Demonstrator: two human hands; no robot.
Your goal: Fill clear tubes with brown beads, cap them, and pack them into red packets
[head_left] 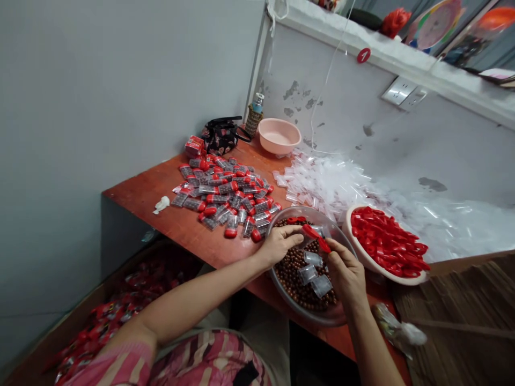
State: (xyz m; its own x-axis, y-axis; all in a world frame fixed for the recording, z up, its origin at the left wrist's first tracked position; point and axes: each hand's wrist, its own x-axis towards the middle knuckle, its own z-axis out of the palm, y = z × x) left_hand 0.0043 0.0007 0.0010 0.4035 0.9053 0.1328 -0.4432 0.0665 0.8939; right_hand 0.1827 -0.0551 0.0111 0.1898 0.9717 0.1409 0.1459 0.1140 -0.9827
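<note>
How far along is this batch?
Done: a pile of red-capped tubes filled with dark beads on the table. In hand: right hand holds a red cap to a clear tube. Left: brown beads in a clear bowl, a heap of empty clear tubes, a bowl of red caps.

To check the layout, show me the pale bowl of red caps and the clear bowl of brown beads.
Pale bowl of red caps (364, 257): head view, on rim.
Clear bowl of brown beads (300, 317): head view, on rim.
</note>
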